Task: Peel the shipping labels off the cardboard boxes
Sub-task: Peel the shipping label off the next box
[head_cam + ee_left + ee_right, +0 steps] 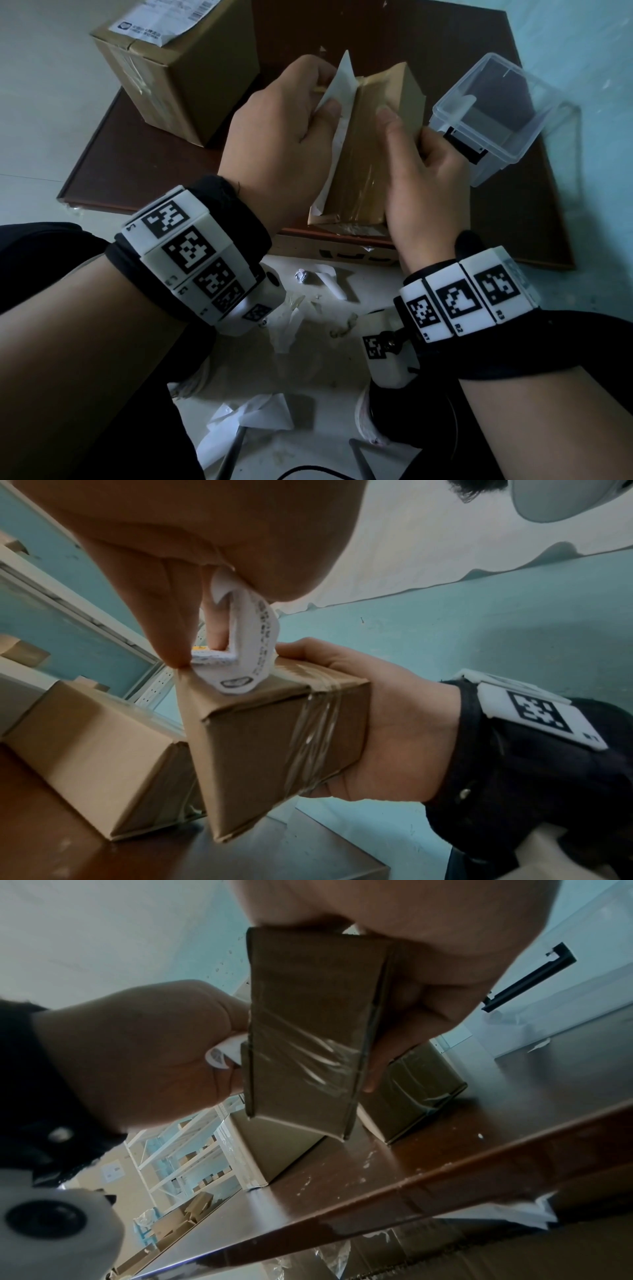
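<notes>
Two hands work one small box (pixel 366 147) at centre frame above the tabletop (pixel 137 161): the right hand (pixel 424 178) grips it steady so the left hand (pixel 284 137) can pinch its half-lifted label (pixel 337 102). Another labelled box (pixel 178 68) waits upper left.

On the board (pixel 144 164), a labelled box (pixel 171 78) sits far left, a plastic bin (pixel 493 113) right.

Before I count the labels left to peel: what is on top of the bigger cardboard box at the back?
A white shipping label is stuck flat across the bigger cardboard box, over clear tape. Its far end runs out of the head view, so I cannot tell what else sits there.
</notes>
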Tool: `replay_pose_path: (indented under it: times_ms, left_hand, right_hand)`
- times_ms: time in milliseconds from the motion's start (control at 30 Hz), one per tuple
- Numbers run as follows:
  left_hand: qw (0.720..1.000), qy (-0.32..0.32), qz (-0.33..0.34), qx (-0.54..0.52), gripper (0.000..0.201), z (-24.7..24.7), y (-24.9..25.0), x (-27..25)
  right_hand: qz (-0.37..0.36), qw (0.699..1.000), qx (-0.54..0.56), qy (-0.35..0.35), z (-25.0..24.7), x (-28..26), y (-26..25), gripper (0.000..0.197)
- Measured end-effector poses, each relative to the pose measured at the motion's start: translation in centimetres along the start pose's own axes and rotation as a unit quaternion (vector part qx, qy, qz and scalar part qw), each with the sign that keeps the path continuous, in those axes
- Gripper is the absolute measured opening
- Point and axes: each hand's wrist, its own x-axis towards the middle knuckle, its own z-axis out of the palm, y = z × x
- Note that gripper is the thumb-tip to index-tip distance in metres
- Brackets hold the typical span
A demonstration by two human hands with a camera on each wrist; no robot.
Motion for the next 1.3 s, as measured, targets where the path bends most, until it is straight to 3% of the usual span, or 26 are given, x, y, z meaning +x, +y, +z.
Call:
replay_pose_path:
  times_ms: [333, 1300]
  left_hand:
    - [1.0, -0.003, -0.001, -0.002, 0.025, -0.13, -0.05, 0.11]
    - [1.0, -0.016, -0.006, -0.006, 0.024, -0.31, -0.14, 0.4]
  right_hand:
    - [-0.006, 1.0, 0.015, 0.003, -0.14, 0.12, 0.01, 0.025]
    - [0.008, 1.0, 0.011, -0.003, -0.11, 0.01, -0.18, 0.024]
